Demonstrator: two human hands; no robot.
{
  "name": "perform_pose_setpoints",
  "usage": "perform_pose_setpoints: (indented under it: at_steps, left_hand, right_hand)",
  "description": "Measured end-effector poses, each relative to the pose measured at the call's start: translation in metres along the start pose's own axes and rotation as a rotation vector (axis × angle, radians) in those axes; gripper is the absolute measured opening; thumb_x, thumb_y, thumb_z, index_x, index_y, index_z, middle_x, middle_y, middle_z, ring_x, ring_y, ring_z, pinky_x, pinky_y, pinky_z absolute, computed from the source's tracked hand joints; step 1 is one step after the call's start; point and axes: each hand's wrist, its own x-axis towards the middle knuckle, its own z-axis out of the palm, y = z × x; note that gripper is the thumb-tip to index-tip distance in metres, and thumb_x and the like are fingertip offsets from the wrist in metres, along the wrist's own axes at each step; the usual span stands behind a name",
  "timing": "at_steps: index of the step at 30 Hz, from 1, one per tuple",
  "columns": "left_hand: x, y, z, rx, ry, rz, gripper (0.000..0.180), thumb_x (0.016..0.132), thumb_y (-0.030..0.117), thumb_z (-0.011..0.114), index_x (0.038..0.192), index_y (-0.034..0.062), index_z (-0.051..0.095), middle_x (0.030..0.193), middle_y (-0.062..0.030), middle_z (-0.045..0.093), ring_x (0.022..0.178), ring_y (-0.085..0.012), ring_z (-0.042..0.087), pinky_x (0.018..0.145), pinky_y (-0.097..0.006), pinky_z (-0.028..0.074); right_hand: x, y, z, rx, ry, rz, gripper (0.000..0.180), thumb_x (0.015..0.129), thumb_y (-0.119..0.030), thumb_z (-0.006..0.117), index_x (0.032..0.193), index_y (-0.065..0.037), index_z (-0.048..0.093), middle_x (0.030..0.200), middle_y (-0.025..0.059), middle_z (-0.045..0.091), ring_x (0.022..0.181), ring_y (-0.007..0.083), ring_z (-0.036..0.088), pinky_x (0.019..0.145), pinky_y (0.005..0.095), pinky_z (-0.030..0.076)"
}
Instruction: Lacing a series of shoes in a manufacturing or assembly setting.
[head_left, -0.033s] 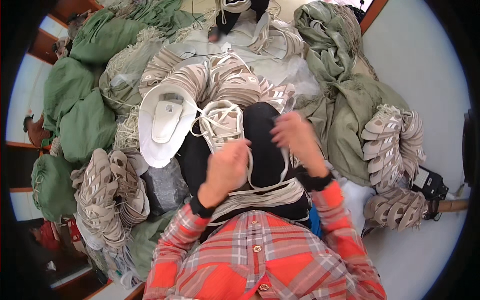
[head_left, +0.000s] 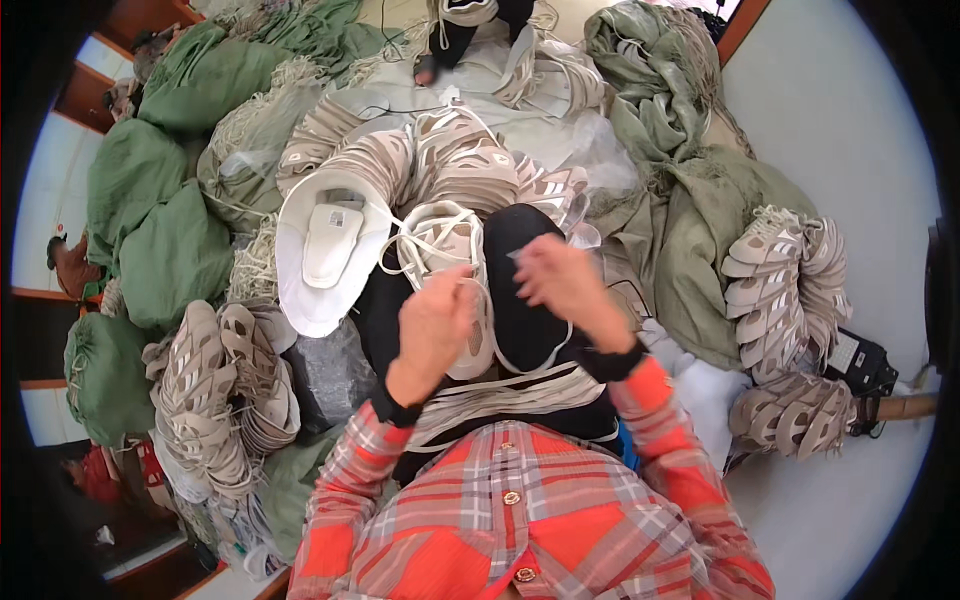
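Note:
A beige shoe upper point(head_left: 477, 352) with a loosely threaded cream shoelace point(head_left: 505, 360) rests upright between my black-clad knees. My left hand point(head_left: 432, 325) is closed at the row of lace holes, fingertips pinched on the shoelace. Over my right knee, my right hand point(head_left: 575, 290) is raised with bent fingers, somewhat blurred. The shoelace loops under that knee and rises toward this hand; whether the fingers grip it does not show. Left of the upper, a white-lined shoe upper point(head_left: 300, 290) ends a curved stack of uppers point(head_left: 365, 165). Loose cream laces point(head_left: 520, 400) lie across my lap.
More nested uppers point(head_left: 465, 165) sit just beyond my knees. Other stacks of uppers stand at the left point(head_left: 195, 385) and by the right wall point(head_left: 765, 290). Green sacks point(head_left: 175, 240) line the left, an olive cloth point(head_left: 690, 260) the right. Another person's dark-clad leg point(head_left: 455, 40) shows at the far end.
My right hand has shifted slightly left and down, toward the upper. My left hand has moved a little left, uncovering more of the upper's lower part.

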Motion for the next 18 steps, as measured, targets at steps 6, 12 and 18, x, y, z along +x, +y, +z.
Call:
perform_pose_setpoints:
  at_steps: [6, 12, 18]
  left_hand:
    - [0.011, -0.01, -0.006, 0.228, -0.083, 0.03, 0.024, 0.086, 0.018, 0.058, 0.106, 0.0065, 0.057, 0.071, -0.0176, 0.062, 0.066, -0.0372, 0.061, 0.056, -0.044, 0.047]
    - [0.019, -0.006, -0.015, 0.37, -0.259, 0.012, 0.029, 0.086, 0.022, 0.056, 0.112, 0.0095, 0.051, 0.069, -0.0178, 0.063, 0.062, -0.0364, 0.063, 0.054, -0.046, 0.048]
    - [0.015, -0.022, -0.01, 0.339, -0.298, 0.131, 0.032, 0.082, 0.015, 0.052, 0.111, 0.0057, 0.044, 0.066, -0.0154, 0.063, 0.061, -0.0359, 0.063, 0.05, -0.047, 0.048]
  right_hand:
    - [0.022, 0.012, 0.036, -0.837, 0.015, -0.392, 0.006, 0.076, -0.005, 0.053, 0.077, 0.001, 0.052, 0.067, 0.0246, 0.059, 0.068, 0.0416, 0.06, 0.061, 0.0495, 0.048]
    - [0.022, -0.007, 0.041, -0.95, 0.074, -0.468, 0.01, 0.073, -0.007, 0.056, 0.072, 0.002, 0.052, 0.065, 0.026, 0.058, 0.065, 0.0431, 0.06, 0.059, 0.05, 0.048]
    - [0.009, -0.005, 0.056, -1.038, 0.055, -0.777, 0.01, 0.071, -0.006, 0.054, 0.076, 0.002, 0.053, 0.07, 0.0245, 0.059, 0.066, 0.0415, 0.06, 0.059, 0.0487, 0.048]
